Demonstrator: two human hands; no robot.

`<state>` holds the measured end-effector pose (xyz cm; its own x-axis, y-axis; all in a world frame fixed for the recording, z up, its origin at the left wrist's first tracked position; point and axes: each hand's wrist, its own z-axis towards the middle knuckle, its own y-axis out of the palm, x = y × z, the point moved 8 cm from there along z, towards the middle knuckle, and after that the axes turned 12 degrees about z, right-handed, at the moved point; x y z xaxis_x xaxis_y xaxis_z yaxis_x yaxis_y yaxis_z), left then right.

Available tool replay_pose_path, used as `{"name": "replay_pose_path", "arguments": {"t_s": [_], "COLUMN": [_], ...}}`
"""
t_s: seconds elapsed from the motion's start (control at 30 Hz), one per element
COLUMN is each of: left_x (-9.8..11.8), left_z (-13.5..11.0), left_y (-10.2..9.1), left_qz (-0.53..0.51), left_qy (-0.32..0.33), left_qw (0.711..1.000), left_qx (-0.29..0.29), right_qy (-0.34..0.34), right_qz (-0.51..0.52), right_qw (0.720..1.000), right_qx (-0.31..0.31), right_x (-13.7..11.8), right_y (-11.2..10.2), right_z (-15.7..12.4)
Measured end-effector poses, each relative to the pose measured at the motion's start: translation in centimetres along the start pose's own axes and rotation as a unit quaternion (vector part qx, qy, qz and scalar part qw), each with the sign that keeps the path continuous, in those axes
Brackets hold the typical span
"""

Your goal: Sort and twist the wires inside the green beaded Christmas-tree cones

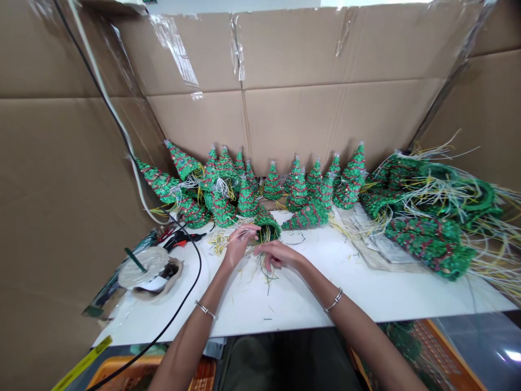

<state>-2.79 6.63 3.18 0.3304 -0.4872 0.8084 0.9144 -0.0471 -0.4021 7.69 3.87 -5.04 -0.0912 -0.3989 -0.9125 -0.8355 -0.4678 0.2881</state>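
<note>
A small green tinsel Christmas tree (pixel 266 218) with red garland lies on the white table, its open hollow base facing me. Thin white and yellow wires (pixel 267 234) come out of that base. At the base's left edge my left hand (pixel 239 244) is closed, its fingertips pinched on the wires. My right hand (pixel 279 254) is just below the opening, fingers curled in around the wire ends; exactly which strands it grips is hard to see. Short dark green wire pieces (pixel 268 276) lie beneath it.
Several finished-looking trees (pixel 297 187) stand along the cardboard wall (pixel 293 114). More hollow trees with long loose wires (pixel 431 244) are piled at right. At left are a hot glue gun (pixel 181 239), a black cable (pixel 198 260) and a lidded tub (pixel 144 269). Orange baskets (pixel 443 347) sit below.
</note>
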Motion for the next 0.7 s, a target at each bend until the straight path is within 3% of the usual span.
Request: {"name": "replay_pose_path", "arguments": {"t_s": [0.17,0.3,0.4,0.47,0.53,0.7], "left_x": [-1.1,-0.4,-0.2,-0.5,-0.8,-0.8], "left_z": [0.0,-0.3,-0.5,-0.5,-0.5,-0.4], "left_y": [0.6,1.5,1.9,1.7,1.6,1.7], "left_qz": [-0.017,0.073,0.115,0.111,0.103,0.104], "left_qy": [-0.061,-0.008,0.028,0.019,0.011,0.017], "left_qw": [0.998,0.996,0.992,0.993,0.994,0.994], "left_qx": [0.007,-0.041,-0.054,-0.035,-0.023,-0.024], "right_qy": [-0.002,-0.064,-0.140,-0.181,-0.205,-0.199], "right_qz": [-0.028,-0.027,-0.024,-0.055,-0.106,-0.201], "right_qw": [1.000,0.998,0.984,0.959,0.933,0.920], "right_qx": [-0.003,-0.004,0.109,0.213,0.276,0.270], "right_x": [-0.4,-2.1,-3.7,-4.5,-5.0,-4.4], "right_y": [0.5,0.1,-2.3,-4.1,-4.9,-4.0], "right_z": [-0.6,-0.9,-1.3,-2.1,-2.6,-1.9]}}
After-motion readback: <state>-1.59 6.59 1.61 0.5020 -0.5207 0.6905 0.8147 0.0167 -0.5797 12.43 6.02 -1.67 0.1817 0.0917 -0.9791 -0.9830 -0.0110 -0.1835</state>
